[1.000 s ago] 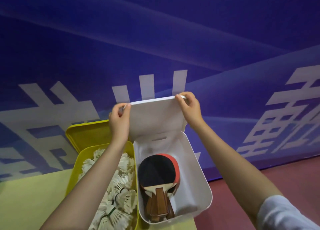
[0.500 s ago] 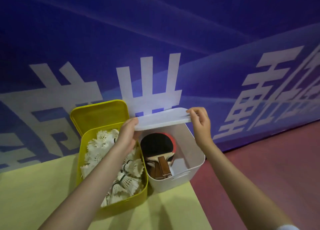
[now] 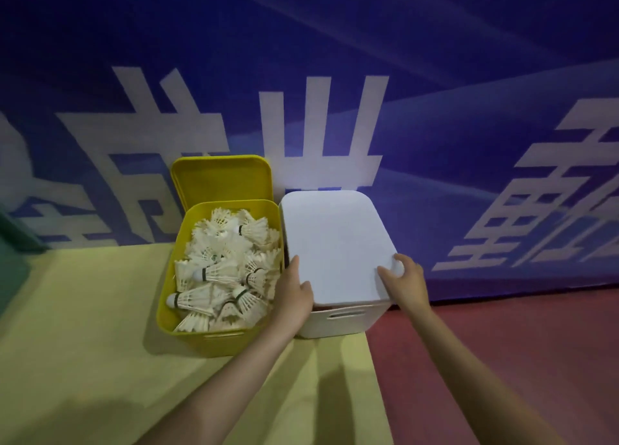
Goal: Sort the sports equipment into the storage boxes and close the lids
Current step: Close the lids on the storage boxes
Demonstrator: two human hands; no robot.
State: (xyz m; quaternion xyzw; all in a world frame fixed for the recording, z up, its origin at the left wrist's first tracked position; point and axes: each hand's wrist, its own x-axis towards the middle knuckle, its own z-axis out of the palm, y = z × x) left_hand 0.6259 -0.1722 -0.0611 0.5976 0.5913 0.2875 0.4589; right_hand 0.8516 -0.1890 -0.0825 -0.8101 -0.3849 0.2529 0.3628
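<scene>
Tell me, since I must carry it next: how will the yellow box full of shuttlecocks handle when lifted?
The yellow box probably lifts light for its size, since it holds only feather shuttlecocks. They are heaped to the rim with the yellow lid still open, so a tilt could spill some. Its walls look like rigid plastic, likely stiff.

Indoor sports hall or court area. A big blue banner with large white characters runs along the back, above and beyond both hands gripping the white lid; red sports flooring lies right of the grip and a yellow-green mat to its left and below. Just left of the grip, an open yellow box is piled with feather shuttlecocks.
</scene>
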